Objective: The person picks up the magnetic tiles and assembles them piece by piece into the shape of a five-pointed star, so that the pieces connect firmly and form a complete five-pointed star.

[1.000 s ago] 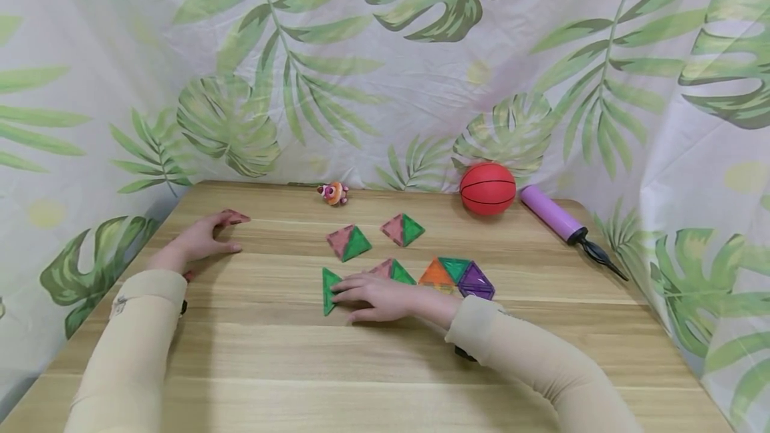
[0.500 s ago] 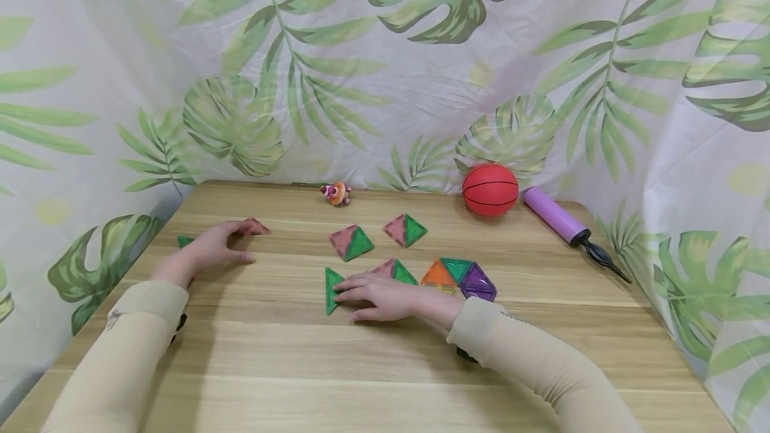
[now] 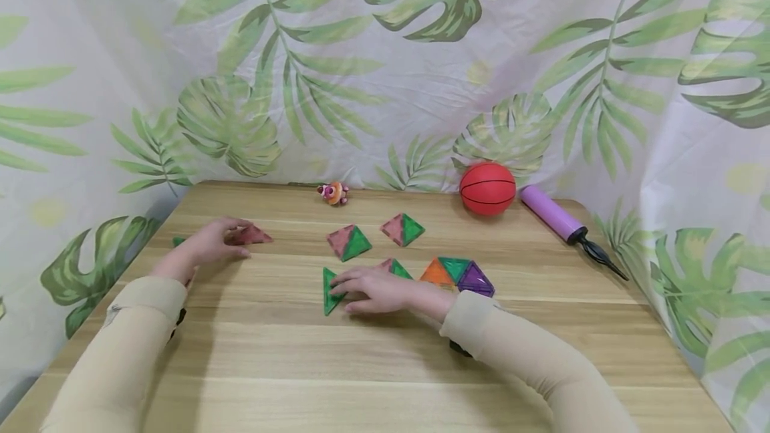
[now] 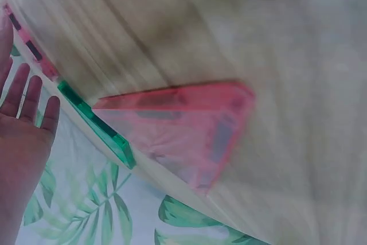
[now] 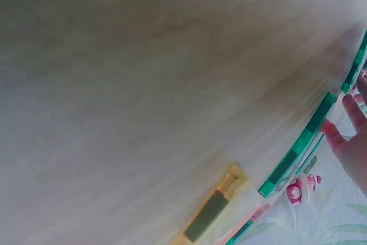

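Fingers of my left hand (image 3: 207,244) rest on a red triangular magnetic tile (image 3: 255,236) at the table's left, the thumb held apart. Partly behind that hand lie a green triangular tile (image 3: 178,241) and another red tile (image 4: 183,130), large in the left wrist view. Around the middle, my right hand (image 3: 381,289) touches a green triangular tile (image 3: 328,294) with its fingertips, thumb apart. It partly covers a red-and-green tile pair (image 3: 398,269). Two more such pairs lie behind, one nearer (image 3: 349,242) and one farther (image 3: 403,229).
Right of the right hand, orange (image 3: 438,272), teal (image 3: 454,266) and purple (image 3: 476,279) tiles lie joined. A small figurine (image 3: 333,193), a red ball (image 3: 488,188) and a purple pump (image 3: 553,214) line the back edge, before a leaf-print curtain (image 3: 385,65).
My left hand has slid the red tile to the right and slightly nearer, uncovering part of the green tile behind it. The right hand has shifted only slightly at its green tile.
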The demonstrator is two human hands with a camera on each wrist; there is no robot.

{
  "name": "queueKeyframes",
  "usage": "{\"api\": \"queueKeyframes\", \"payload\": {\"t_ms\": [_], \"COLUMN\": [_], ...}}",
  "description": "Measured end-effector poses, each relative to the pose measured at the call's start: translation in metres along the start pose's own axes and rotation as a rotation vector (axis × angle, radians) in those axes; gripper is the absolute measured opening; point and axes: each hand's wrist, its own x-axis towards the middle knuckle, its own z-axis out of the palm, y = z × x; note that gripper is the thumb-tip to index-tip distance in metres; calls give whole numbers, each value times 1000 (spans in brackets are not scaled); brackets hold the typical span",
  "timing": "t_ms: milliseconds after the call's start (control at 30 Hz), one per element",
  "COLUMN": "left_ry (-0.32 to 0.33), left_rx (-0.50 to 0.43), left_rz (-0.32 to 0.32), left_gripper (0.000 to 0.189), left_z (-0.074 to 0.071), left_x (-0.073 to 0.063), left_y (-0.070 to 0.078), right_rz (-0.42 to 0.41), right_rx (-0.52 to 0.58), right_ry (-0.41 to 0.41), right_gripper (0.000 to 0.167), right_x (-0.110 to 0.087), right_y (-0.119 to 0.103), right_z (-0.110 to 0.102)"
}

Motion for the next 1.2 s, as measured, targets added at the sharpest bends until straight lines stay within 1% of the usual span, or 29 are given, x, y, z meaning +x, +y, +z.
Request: {"api": "queueKeyframes", "payload": {"t_ms": [100,233,433,633,767,867,1000,1100,1200], "left_ry": [18,30,30,14,10,14,23,16,-5], "left_rx": [73,110,156,155,153,159,191,202,186], "left_rz": [20,74,87,98,114,118,130,131,119], "left_gripper": [61,51,44,43,42,43,43,46,49], "left_z": [0,2,3,4,7,11,16,17,16], "left_x": [4,10,12,11,10,9,5,2,-1], "left_y": [-4,-6,-3,1,2,4,6,7,10], "right_rz": [35,90,135,149,166,184,222,244,252], "right_rx": [10,-12,-45,-52,-58,-59,-63,-67,-69], "right_ry": [23,32,18,54,57,62,57,39,31], "right_gripper": [46,51,50,45,44,46,52,54,54], "right_x": [6,14,20,21,21,21,20,20,20], "right_y": [2,6,10,10,11,11,12,13,13], "right_z": [-1,0,0,0,1,2,3,4,4]}}
